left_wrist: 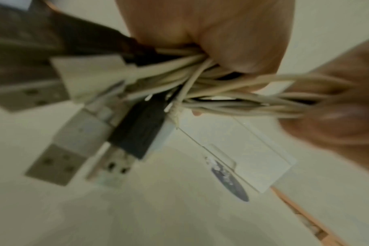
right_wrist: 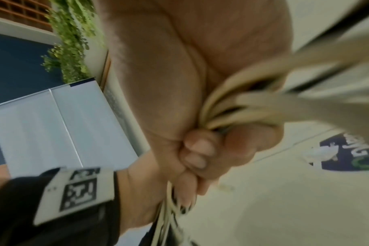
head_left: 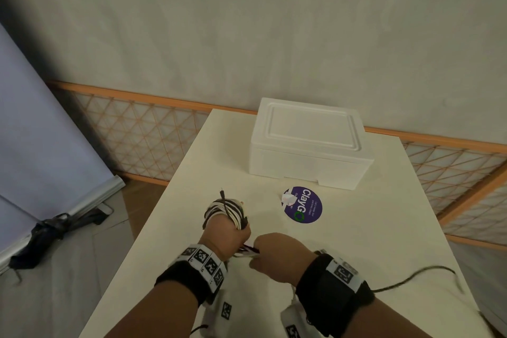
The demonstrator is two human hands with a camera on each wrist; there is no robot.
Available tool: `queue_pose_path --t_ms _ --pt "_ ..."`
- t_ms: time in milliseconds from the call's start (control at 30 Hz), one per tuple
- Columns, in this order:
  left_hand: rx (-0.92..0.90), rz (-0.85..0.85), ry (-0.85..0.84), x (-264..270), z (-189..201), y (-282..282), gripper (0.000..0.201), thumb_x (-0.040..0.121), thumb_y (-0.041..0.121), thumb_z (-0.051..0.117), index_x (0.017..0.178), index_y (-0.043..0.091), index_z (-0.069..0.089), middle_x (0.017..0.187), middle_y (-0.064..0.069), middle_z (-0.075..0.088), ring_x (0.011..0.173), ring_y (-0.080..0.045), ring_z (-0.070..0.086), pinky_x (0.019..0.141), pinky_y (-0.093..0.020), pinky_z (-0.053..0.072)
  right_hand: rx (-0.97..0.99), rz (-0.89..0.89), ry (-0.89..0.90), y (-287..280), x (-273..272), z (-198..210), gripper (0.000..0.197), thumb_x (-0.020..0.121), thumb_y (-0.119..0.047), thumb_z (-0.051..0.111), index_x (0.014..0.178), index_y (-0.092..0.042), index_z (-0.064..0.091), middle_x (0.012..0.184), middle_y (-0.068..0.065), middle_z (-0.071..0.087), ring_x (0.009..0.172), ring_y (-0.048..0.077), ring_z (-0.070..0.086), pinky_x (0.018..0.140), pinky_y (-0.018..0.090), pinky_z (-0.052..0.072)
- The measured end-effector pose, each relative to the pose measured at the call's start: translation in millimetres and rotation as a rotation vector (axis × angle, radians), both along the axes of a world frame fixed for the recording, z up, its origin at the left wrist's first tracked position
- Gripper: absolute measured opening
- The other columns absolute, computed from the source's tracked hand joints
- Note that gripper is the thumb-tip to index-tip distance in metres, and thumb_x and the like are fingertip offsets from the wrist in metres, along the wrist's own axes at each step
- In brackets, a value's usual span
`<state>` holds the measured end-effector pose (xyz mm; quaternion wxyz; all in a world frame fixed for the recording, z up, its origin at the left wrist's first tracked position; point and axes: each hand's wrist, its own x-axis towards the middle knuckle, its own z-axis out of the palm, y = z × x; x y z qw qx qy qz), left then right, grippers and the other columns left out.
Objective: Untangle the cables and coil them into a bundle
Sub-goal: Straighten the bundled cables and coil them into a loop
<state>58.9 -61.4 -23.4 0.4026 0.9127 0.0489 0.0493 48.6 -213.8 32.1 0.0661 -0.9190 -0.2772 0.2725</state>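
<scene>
Nearest us, above the white bench (head_left: 384, 228), our right hand (head_left: 277, 255) has its grip closed on the white and black strands running across from the coil. Just beside it our left hand (head_left: 229, 233) holds its grip fisted through the cable bundle (head_left: 226, 210) — loops wrapped round the fingers, USB plugs (left_wrist: 120, 146) dangling underneath. Farther out lies a purple round sticker (head_left: 303, 204), then a white foam box (head_left: 310, 143).
</scene>
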Motion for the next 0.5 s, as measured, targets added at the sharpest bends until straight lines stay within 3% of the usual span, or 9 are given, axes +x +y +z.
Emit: queue_pose_path --t_ms 33,167,233,300,400,433,500 --pt "0.107 -0.005 -0.021 1.6 -3.4 5.7 0.051 0.069 0.047 0.041 0.075 0.005 0.068 0.084 -0.007 0.069 0.084 -0.019 0.065 0.085 -0.031 0.052 0.002 0.011 -0.012 -3.2 -1.9 2.1 0.029 0.094 -0.036 0.049 0.1 -0.009 0.056 0.091 0.007 0.052 0.085 0.022 0.048 0.073 0.03 0.035" --pt "0.102 -0.07 0.119 -0.5 -6.9 14.7 0.063 0.063 0.06 0.039 0.082 0.006 0.066 0.097 -0.01 0.068 0.097 -0.021 0.062 0.092 -0.036 0.048 0.014 0.113 -0.163 -12.6 -3.0 15.9 0.037 0.094 -0.046 0.048 0.107 -0.013 0.058 0.105 0.007 0.062 0.1 0.025 0.056 0.074 0.031 0.036" --pt "0.046 -0.1 0.139 -1.1 -6.0 12.6 0.057 0.063 0.062 0.046 0.074 0.009 0.063 0.088 -0.008 0.068 0.087 -0.019 0.064 0.084 -0.036 0.051 0.033 0.158 -0.222 -15.1 0.1 25.9 0.035 0.094 -0.046 0.048 0.108 -0.016 0.059 0.106 0.004 0.063 0.102 0.024 0.057 0.072 0.03 0.036" --pt "-0.015 -0.183 0.145 -5.5 6.6 6.7 0.051 0.066 0.061 0.056 0.061 0.01 0.054 0.068 -0.005 0.061 0.067 -0.013 0.059 0.068 -0.031 0.05 0.068 0.211 -0.264 -18.0 3.8 37.5 0.032 0.093 -0.045 0.048 0.114 -0.023 0.059 0.107 0.0 0.064 0.103 0.02 0.058 0.074 0.03 0.042" --pt "-0.337 -0.27 0.215 -15.0 31.2 0.6 0.055 0.077 0.051 0.066 0.065 0.001 0.045 0.055 -0.014 0.049 0.05 -0.018 0.049 0.052 -0.028 0.043 0.123 0.273 -0.302 -20.8 6.7 54.7 0.033 0.092 -0.047 0.049 0.118 -0.028 0.059 0.104 -0.003 0.066 0.1 0.017 0.06 0.078 0.034 0.047" --pt "-0.483 -0.269 0.284 -18.3 38.5 -0.2 0.055 0.08 0.049 0.069 0.072 -0.001 0.047 0.056 -0.017 0.051 0.049 -0.023 0.052 0.049 -0.029 0.046 0.144 0.288 -0.322 -21.4 7.4 61.1 0.034 0.092 -0.049 0.049 0.118 -0.029 0.059 0.103 -0.003 0.066 0.099 0.017 0.06 0.078 0.033 0.046" --pt "-0.701 -0.267 0.405 -25.4 49.2 -0.8 0.061 0.073 0.057 0.069 0.084 -0.001 0.052 0.057 -0.014 0.059 0.048 -0.026 0.058 0.048 -0.029 0.05 0.198 0.309 -0.359 -23.9 11.4 71.1 0.034 0.09 -0.052 0.051 0.115 -0.031 0.06 0.1 -0.003 0.066 0.095 0.016 0.061 0.08 0.035 0.045"
